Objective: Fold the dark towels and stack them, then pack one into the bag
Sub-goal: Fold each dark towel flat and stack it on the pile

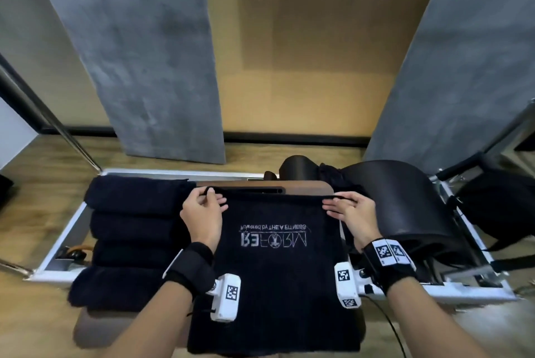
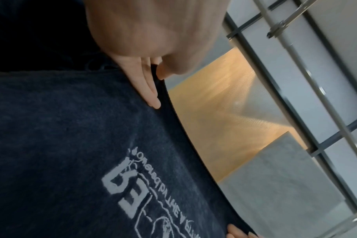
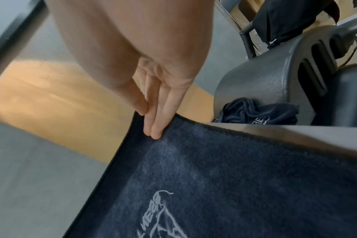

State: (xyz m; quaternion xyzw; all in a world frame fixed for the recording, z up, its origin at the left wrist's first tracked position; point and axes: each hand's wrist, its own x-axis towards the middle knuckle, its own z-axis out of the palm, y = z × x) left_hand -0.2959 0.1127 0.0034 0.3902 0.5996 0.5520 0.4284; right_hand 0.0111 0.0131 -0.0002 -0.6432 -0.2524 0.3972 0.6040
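A dark towel with a white logo lies spread flat on the wooden board in front of me. My left hand pinches its far left corner, and my right hand pinches its far right corner. In the left wrist view the fingers lie on the towel with the thumb behind its edge. The right wrist view shows thumb and fingers pinching the towel's corner. Several folded dark towels lie in a row to the left. A crumpled dark towel lies behind the board at the right.
A black curved barrel stands close on the right, with a black bag beyond it. A white metal frame surrounds the board. Grey panels and a wooden wall stand behind, and a metal pole slants at the left.
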